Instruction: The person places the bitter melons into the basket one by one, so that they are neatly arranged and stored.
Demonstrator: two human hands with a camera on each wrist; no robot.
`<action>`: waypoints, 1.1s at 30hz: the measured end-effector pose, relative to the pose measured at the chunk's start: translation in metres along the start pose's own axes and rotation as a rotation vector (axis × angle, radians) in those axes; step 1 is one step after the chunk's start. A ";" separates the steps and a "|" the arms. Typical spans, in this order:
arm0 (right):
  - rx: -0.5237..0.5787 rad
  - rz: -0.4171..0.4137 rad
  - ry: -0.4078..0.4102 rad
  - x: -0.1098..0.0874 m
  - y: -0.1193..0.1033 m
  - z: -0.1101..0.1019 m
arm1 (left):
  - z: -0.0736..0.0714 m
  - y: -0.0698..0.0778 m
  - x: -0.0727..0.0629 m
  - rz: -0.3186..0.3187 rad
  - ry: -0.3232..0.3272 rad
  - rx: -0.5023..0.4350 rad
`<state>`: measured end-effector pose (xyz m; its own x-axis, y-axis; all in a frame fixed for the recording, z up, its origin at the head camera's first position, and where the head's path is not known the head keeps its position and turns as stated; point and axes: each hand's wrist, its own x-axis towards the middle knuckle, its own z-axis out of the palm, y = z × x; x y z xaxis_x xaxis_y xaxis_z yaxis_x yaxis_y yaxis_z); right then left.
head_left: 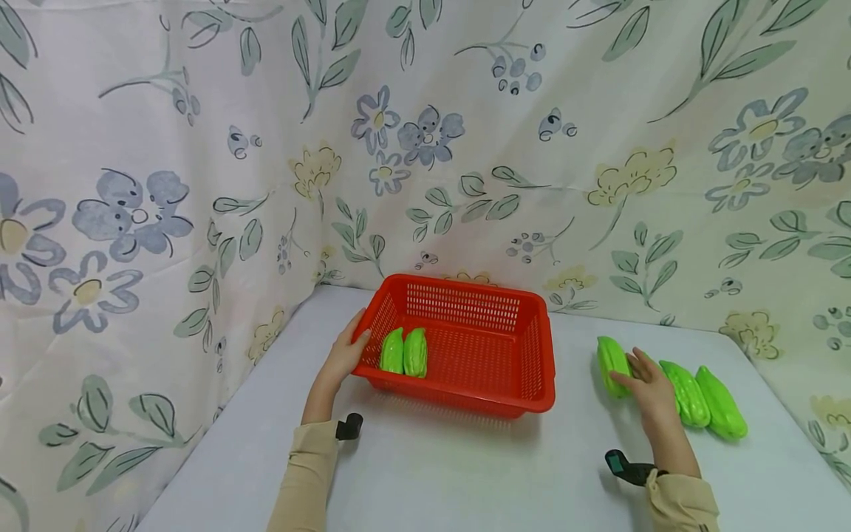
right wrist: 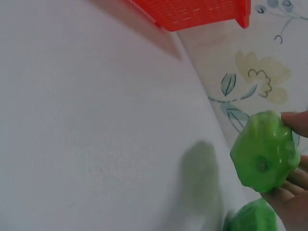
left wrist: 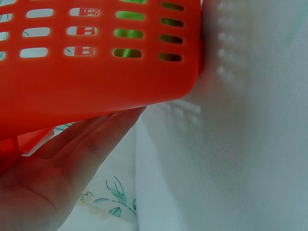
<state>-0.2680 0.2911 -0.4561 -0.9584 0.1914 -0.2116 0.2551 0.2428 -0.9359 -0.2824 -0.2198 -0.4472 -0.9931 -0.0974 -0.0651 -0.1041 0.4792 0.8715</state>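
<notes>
My left hand holds the left rim of a red plastic basket, thumb over the edge and fingers along the outer wall. Inside it, at the left end, lie two bright green, ridged bitter melons, one bitter melon beside the other bitter melon. To the right of the basket, my right hand grips another bitter melon between thumb and fingers. In the right wrist view this held bitter melon shows its blunt end, raised over the table with its shadow below.
Two more bitter melons lie side by side right of my right hand, one bitter melon partly behind it and the outer bitter melon in full view. A white table carries everything. Floral cloth hangs behind and at the left.
</notes>
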 end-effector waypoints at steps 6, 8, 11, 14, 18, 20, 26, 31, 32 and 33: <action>0.051 -0.005 -0.020 -0.003 -0.010 0.001 | 0.000 0.001 -0.001 0.004 0.000 -0.003; 0.073 -0.001 -0.025 -0.004 -0.013 0.001 | 0.000 0.001 -0.001 0.006 -0.001 -0.008; 0.083 -0.010 -0.029 -0.005 -0.016 0.002 | 0.000 0.001 0.000 0.008 -0.003 -0.014; 0.085 -0.031 -0.025 -0.007 -0.020 0.003 | -0.001 0.001 0.001 0.012 -0.006 -0.023; 0.097 -0.061 -0.021 -0.008 -0.025 0.004 | -0.001 0.001 0.001 0.013 -0.009 -0.029; 0.108 -0.067 -0.024 -0.009 -0.028 0.004 | -0.001 0.001 0.001 0.013 -0.009 -0.027; 0.127 -0.064 -0.021 -0.012 -0.037 0.007 | -0.001 0.001 0.001 0.012 -0.002 -0.016; 0.133 -0.066 -0.004 -0.016 -0.044 0.012 | -0.001 0.001 0.001 0.010 -0.003 -0.018; 0.134 -0.069 -0.001 -0.017 -0.046 0.013 | -0.001 0.000 0.001 0.009 -0.003 -0.018; 0.137 -0.069 0.002 -0.017 -0.047 0.015 | -0.001 -0.001 0.001 0.008 -0.003 -0.017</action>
<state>-0.2656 0.2624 -0.4123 -0.9729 0.1802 -0.1449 0.1685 0.1233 -0.9780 -0.2833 -0.2207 -0.4474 -0.9941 -0.0906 -0.0597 -0.0953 0.4652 0.8801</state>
